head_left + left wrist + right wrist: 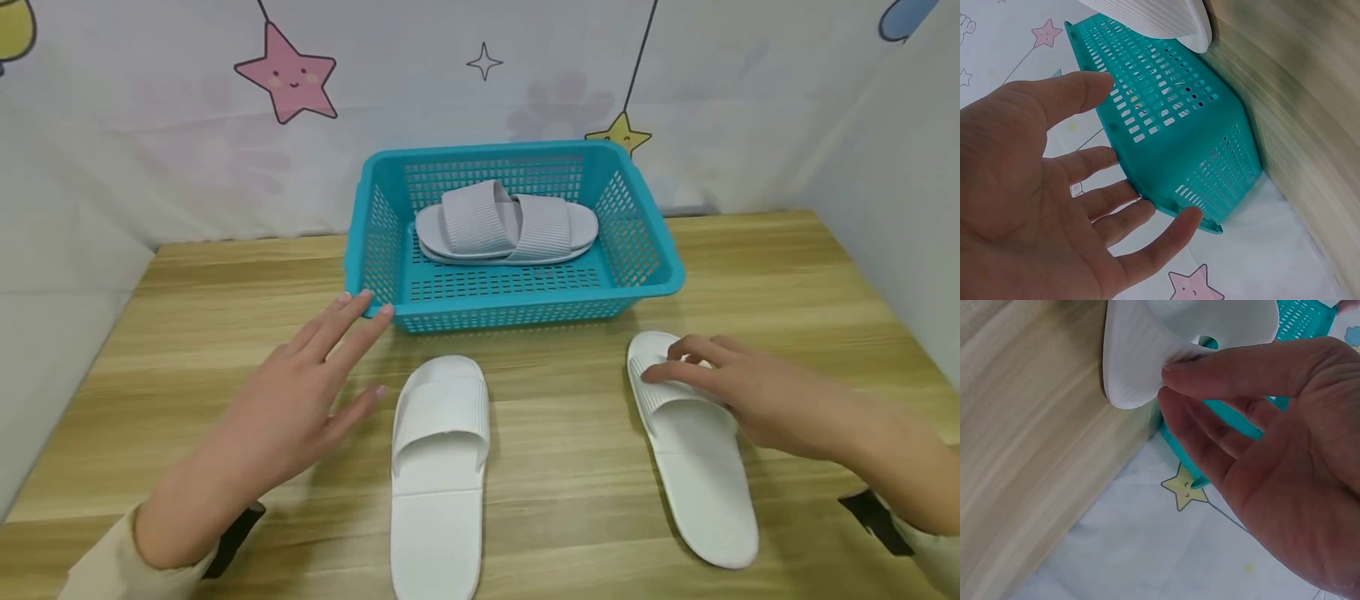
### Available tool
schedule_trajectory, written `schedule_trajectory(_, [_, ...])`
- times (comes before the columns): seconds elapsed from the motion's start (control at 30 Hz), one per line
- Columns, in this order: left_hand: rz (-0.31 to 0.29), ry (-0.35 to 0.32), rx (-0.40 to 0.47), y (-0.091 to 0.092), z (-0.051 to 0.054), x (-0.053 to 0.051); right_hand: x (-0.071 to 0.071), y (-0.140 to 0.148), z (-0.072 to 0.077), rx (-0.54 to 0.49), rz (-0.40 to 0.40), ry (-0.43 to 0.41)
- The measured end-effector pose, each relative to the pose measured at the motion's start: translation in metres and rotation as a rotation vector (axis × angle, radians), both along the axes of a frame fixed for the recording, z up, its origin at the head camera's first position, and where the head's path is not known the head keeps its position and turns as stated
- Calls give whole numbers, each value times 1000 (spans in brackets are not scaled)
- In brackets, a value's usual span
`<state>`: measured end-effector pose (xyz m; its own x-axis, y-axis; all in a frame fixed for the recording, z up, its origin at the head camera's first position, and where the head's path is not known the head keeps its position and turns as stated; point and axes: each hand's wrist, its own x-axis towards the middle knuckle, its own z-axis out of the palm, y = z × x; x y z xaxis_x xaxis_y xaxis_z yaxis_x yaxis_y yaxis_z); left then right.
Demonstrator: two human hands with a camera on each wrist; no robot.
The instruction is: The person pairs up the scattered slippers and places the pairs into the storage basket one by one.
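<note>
In the head view, a white slipper [441,475] lies toe-away on the wooden tabletop, just right of my left hand [300,392]. That hand is spread, its fingertips at the front left corner of a turquoise plastic basket [517,303]. My left wrist view has the fingers along the rim of this basket [1166,150]. On the right, a second white slipper [701,475] lies slanted. My right hand [750,392] hovers over its ribbed strap with loosely bent fingers. Thumb and index tips come close together beside the slipper [1132,362]; no clear grip shows.
Inside the basket lies a pair of light grey slippers [510,229], overlapping lengthwise. Behind the table [225,333] hangs a white cloth [420,92] printed with stars. Pale walls border both sides.
</note>
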<state>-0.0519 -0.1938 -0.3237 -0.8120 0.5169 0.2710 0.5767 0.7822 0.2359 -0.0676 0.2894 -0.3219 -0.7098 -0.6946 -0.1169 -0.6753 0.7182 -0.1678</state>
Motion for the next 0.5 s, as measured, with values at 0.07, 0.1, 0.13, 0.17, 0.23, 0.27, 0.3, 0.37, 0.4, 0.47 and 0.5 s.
schedule_trajectory(0.07, [-6, 8, -1, 1, -1, -1, 2, 0, -1, -2, -2, 16])
schedule_trajectory(0.1, [-8, 10, 0, 2, -1, -1, 2, 0, -1, -1, -4, 19])
schedule_trajectory(0.13, [-11, 12, 2, 3, -1, -1, 3, 0, 0, 3, -3, 22])
schedule_trajectory(0.17, [-12, 13, 3, 3, -2, -1, 3, -1, 0, 9, -3, 23])
schedule_trajectory(0.23, [-13, 15, 3, 4, -3, -1, 3, -2, 0, 22, 2, 26])
schedule_trajectory(0.27, [-13, 14, 5, 3, -3, -1, 3, -3, 0, 27, 5, 24])
schedule_trajectory(0.3, [-12, 13, 6, 3, -3, -1, 2, -4, 0, 32, 8, 22])
schedule_trajectory(0.37, [-11, 10, 7, 1, -2, -1, 1, -6, 0, 31, 11, 14])
schedule_trajectory(0.4, [-11, 6, 6, 0, -2, -1, 1, -7, 0, 28, 12, 10])
schedule_trajectory(0.47, [-13, -9, 3, -3, -1, -1, 0, -8, -1, 24, 13, 3])
schedule_trajectory(0.5, [-14, -17, 3, -4, 0, -1, -1, -9, -1, 22, 16, 4])
